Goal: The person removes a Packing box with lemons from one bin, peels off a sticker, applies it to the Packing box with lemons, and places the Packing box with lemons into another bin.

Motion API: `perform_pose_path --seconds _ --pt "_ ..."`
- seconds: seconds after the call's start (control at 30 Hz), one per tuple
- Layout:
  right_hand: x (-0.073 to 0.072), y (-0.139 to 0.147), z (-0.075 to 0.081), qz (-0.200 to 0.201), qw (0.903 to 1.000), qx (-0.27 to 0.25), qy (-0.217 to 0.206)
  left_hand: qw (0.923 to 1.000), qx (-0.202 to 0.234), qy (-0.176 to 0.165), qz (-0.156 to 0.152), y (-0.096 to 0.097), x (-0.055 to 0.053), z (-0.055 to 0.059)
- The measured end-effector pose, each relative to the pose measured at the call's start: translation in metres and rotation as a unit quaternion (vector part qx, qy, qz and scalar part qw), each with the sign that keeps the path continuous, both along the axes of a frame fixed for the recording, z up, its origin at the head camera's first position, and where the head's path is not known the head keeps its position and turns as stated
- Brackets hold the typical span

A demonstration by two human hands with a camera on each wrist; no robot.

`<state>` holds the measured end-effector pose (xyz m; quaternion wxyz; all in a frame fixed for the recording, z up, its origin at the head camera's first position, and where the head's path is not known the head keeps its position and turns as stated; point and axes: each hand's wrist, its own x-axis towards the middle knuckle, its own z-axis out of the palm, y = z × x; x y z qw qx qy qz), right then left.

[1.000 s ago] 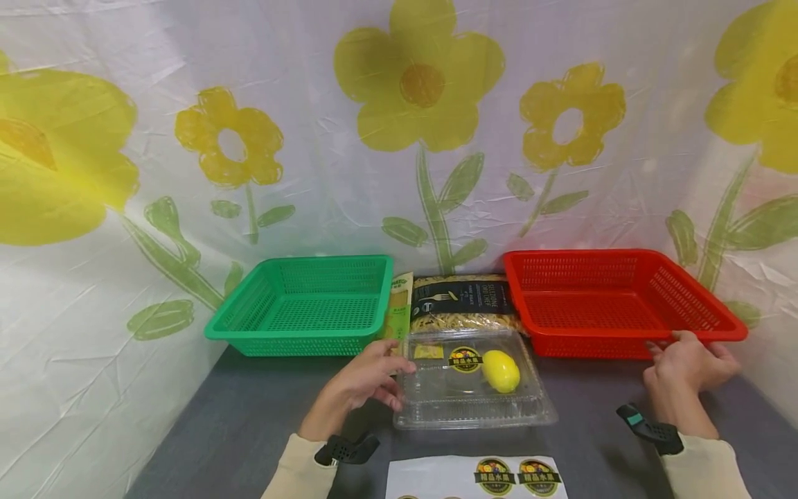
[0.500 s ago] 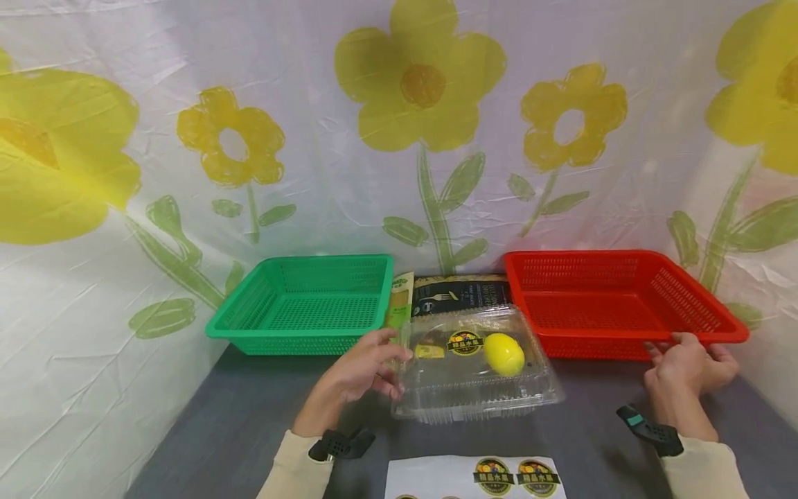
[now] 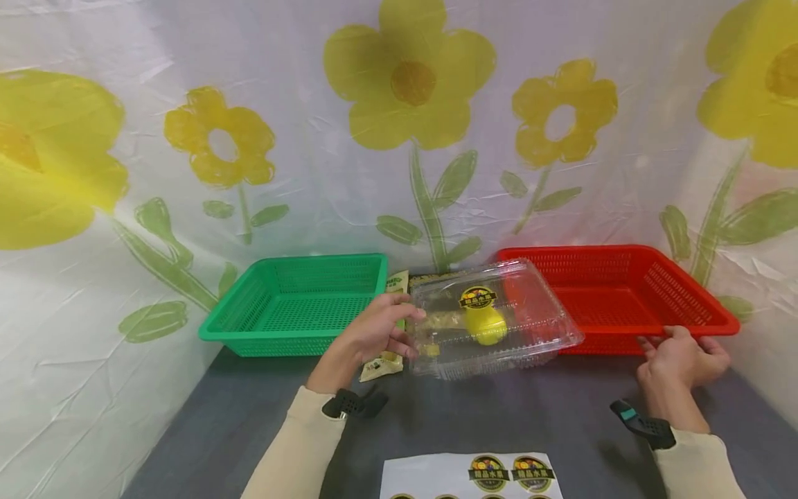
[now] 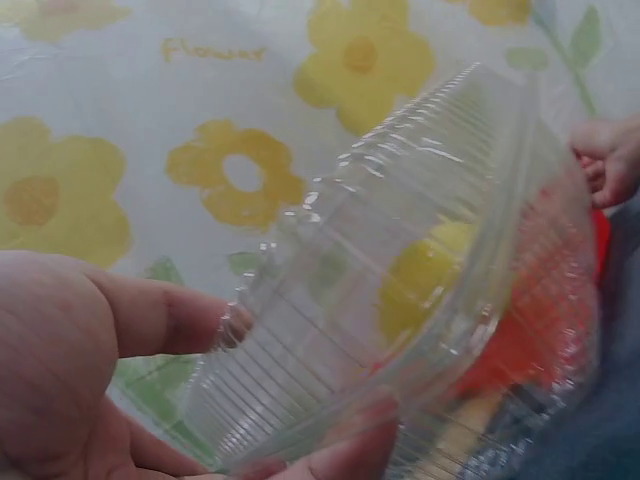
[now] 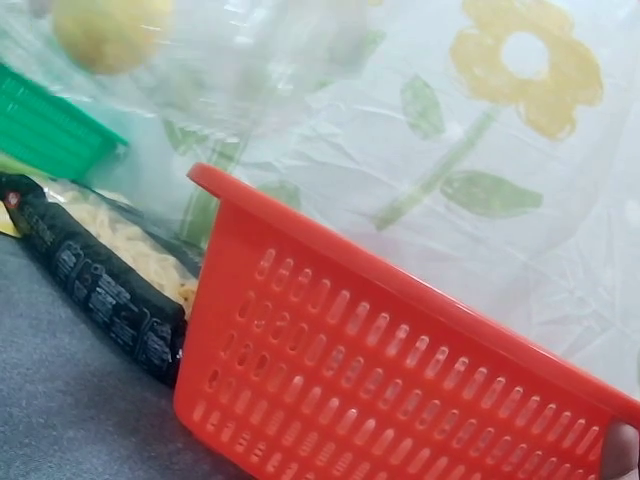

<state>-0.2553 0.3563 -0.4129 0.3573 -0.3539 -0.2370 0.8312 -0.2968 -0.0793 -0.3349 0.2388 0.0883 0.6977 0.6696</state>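
A clear plastic clamshell box (image 3: 542,315) hangs tilted above the table, its right end over the near-left corner of the red basket (image 3: 605,343). My left hand (image 3: 382,329) grips the box by its left end, thumb on one side and fingers on the other in the left wrist view. Inside lies a yellow lemon (image 3: 488,327), and a round black-and-gold sticker (image 3: 477,297) is on the lid. My right hand (image 3: 681,360) holds the red basket's front rim near its right corner; a fingertip (image 5: 620,450) on the basket wall shows in the right wrist view.
A green basket (image 3: 280,337) stands at the left. Between the baskets lie a black-labelled pasta bag (image 5: 105,275) and a green-and-cream packet (image 3: 383,365), partly covered in the head view. A sticker sheet (image 3: 424,475) lies at the near edge. A flowered curtain (image 3: 299,180) hangs behind.
My left hand has lifted the clamshell box off the table and carried it up and rightward, tilting it. The lemon has shifted inside. My right hand stays on the red basket's rim.
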Motion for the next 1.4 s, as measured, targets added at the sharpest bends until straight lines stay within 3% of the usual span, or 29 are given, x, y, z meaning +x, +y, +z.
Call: perform_pose_path --seconds 0.27,0.5,0.73,0.87,1.03,1.2,1.3,1.4 --pt "-0.001 0.004 -0.005 -0.012 0.9998 0.006 -0.016 0.9998 -0.012 0.011 0.005 0.047 -0.027 0.011" --pt "0.000 0.004 -0.007 -0.026 0.9995 0.005 -0.017 0.9995 0.020 0.025 0.006 0.093 -0.039 0.016" --pt "0.002 0.002 -0.008 -0.021 0.9998 -0.001 -0.004 0.9978 0.045 0.046 0.017 0.132 -0.055 0.011" --pt "0.003 0.002 -0.007 -0.018 0.9998 -0.005 0.001 0.9973 0.056 0.041 0.025 0.153 -0.062 0.005" --pt "0.000 0.003 -0.006 -0.013 0.9999 -0.004 -0.001 0.9949 0.058 0.055 0.062 0.178 -0.068 0.000" --pt "-0.004 0.002 -0.004 -0.013 0.9999 0.003 0.001 0.9882 0.017 0.095 0.118 0.202 -0.070 0.000" --pt "-0.006 0.002 -0.004 -0.018 0.9998 0.005 0.004 0.9846 -0.032 0.111 0.132 0.212 -0.072 -0.001" --pt "-0.006 0.001 -0.004 -0.020 0.9998 0.003 0.005 0.9752 -0.105 0.140 0.136 0.219 -0.077 -0.007"
